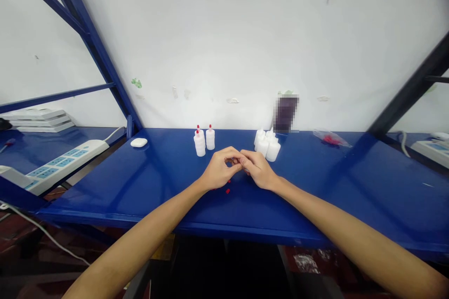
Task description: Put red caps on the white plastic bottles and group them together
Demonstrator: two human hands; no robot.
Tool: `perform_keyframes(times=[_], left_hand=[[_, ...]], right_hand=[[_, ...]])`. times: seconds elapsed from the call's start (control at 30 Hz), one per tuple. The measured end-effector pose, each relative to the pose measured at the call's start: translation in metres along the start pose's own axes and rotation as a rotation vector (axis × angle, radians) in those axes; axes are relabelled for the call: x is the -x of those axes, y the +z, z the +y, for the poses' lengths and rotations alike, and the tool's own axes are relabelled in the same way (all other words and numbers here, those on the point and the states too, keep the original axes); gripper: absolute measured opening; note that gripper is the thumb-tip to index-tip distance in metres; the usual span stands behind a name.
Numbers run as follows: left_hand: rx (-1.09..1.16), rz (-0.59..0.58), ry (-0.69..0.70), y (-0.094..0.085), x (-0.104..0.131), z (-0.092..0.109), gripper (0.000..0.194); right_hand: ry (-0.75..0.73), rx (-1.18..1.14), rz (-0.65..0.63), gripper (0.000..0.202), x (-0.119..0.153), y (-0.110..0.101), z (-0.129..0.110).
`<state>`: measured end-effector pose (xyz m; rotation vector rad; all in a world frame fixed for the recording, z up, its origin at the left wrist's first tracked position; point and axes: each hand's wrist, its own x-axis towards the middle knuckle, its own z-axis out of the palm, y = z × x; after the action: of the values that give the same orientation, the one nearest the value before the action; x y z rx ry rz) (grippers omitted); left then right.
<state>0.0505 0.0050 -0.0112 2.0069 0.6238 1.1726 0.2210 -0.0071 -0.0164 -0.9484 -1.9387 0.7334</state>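
Observation:
Over the middle of the blue table, my left hand (pixel 224 166) and my right hand (pixel 257 168) meet with their fingertips pinched together. Whatever lies between the fingers is hidden. Small red caps (pixel 228 191) rest on the tabletop just below my left hand. Behind it to the left stand three white squeeze bottles (pixel 200 145) with red tips, upright and close together. Beyond my right hand is a cluster of several white bottles (pixel 272 150), upright, with no red on the tips that I can see.
A clear plastic bag (pixel 331 138) with red pieces lies at the back right. Against the wall leans a dark blurred rectangle (pixel 286 113). A white rounded case (pixel 139 142) sits at the back left. Left of the table is a white power strip (pixel 66 163); blue metal posts (pixel 100 51) frame the sides.

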Motion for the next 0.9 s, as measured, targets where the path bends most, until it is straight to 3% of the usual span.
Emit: perform_keyframes(times=[0.13,0.23,0.33,0.47,0.53,0.63,0.77,0.9], left_hand=[[-0.008,0.035,-0.015,-0.008,-0.002,-0.003,0.017],[-0.009,0.158,-0.054,-0.029,-0.003,-0.004,0.021],[-0.305,0.302,-0.087,-0.056,0.001,-0.006,0.02],[-0.775,0.188,-0.07,-0.074,0.01,-0.017,0.017],[-0.865,0.152,-0.073,-0.075,0.012,-0.024,0.02],[-0.84,0.205,-0.062,-0.071,0.013,-0.028,0.027],[-0.558,0.27,0.053,-0.055,0.012,-0.017,0.023],[-0.246,0.154,0.087,-0.031,0.011,-0.001,0.02]], right_hand=[[0.045,-0.035,0.024,0.032,-0.001,0.003,0.002],[0.081,-0.062,0.06,0.035,-0.003,0.004,0.006],[0.08,-0.05,0.112,0.034,-0.004,0.003,0.009],[0.077,0.054,0.164,0.031,-0.001,0.002,0.008],[0.052,0.076,0.147,0.023,0.001,0.0,0.005],[0.035,-0.017,0.076,0.011,0.003,-0.002,0.003],[0.062,-0.16,-0.039,0.016,0.001,-0.002,0.005],[0.066,-0.163,-0.117,0.017,-0.002,-0.001,0.005]])
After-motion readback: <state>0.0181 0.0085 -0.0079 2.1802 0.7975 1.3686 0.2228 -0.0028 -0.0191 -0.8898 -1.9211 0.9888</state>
